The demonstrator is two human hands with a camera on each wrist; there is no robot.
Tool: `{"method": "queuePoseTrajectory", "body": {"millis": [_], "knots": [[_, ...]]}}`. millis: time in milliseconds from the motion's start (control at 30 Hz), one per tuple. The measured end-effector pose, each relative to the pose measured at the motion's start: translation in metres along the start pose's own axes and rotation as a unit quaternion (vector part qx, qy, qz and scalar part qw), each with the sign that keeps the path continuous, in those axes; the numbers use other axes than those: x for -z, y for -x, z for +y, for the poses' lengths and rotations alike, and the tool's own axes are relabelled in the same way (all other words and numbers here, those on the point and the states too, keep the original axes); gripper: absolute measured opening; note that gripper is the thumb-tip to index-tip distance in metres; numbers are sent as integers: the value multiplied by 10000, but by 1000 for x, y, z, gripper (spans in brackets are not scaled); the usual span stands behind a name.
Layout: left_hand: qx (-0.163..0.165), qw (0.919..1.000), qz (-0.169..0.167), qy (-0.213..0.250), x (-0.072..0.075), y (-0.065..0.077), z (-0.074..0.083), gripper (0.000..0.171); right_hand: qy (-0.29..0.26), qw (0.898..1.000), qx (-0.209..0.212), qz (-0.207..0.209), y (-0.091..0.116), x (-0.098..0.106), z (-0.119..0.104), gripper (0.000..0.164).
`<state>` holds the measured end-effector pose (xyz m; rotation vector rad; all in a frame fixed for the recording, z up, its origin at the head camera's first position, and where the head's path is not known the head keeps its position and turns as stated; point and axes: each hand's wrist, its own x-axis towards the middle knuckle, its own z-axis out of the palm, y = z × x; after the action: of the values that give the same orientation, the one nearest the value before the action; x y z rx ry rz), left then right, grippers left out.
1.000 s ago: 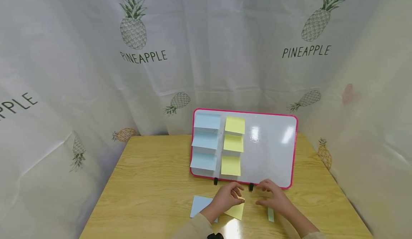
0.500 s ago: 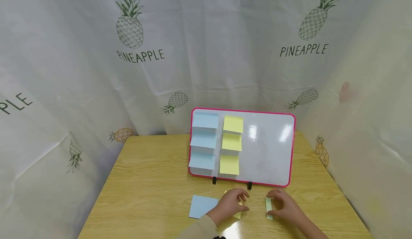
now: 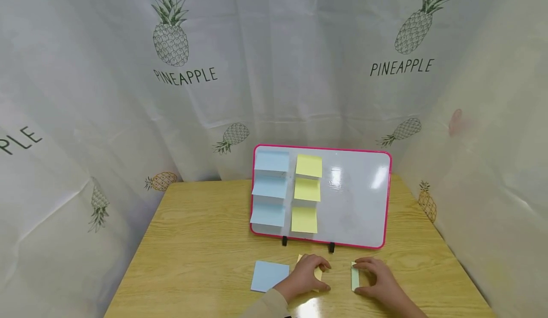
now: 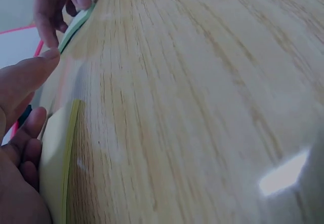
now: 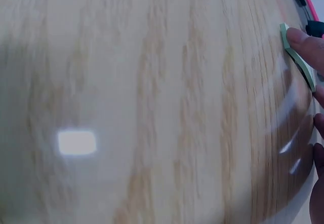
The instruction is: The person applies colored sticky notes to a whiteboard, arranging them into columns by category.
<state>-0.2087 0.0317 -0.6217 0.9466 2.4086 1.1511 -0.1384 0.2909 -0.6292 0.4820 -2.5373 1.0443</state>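
At the table's front right, my right hand [image 3: 380, 280] pinches a narrow pale green sticky note pad [image 3: 355, 277] at its two ends, between thumb and fingers. The right wrist view catches the green pad [image 5: 296, 57] bowed up in the middle. My left hand [image 3: 305, 274] is over a yellow sticky note pad [image 3: 318, 273] and partly hides it. Its fingers curve loosely and grip nothing; in the left wrist view they are beside the yellow pad [image 4: 58, 158]. A blue sticky note pad [image 3: 269, 276] lies left of that hand.
Behind the hands a pink-framed whiteboard [image 3: 351, 208] leans on black feet [image 3: 331, 247]. It bears a column of blue notes [image 3: 269, 188] and a column of yellow notes [image 3: 307, 190]. The wooden table [image 3: 192, 246] meets a pineapple-print curtain [image 3: 291, 70] at the back.
My right hand has come down from near the board's foot and taken hold of the green pad, which has shifted slightly left. My left hand stays over the yellow pad.
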Motion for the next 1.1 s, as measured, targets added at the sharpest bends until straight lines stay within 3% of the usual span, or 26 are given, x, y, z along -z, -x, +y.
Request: {"method": "queuePoseTrajectory", "body": {"millis": [300,600,1100], "knots": [[-38,9997,-27,-224,-1,0,2,42,241,9993,-299,39,-1,-14,-8,54],[-134,9978,137,-639,-3,1,2,43,113,9989,-442,-62,-5,-27,-17,49],[-117,9968,136,-785,-4,1,0,43,217,9976,-650,-23,-7,-39,-26,42]]}}
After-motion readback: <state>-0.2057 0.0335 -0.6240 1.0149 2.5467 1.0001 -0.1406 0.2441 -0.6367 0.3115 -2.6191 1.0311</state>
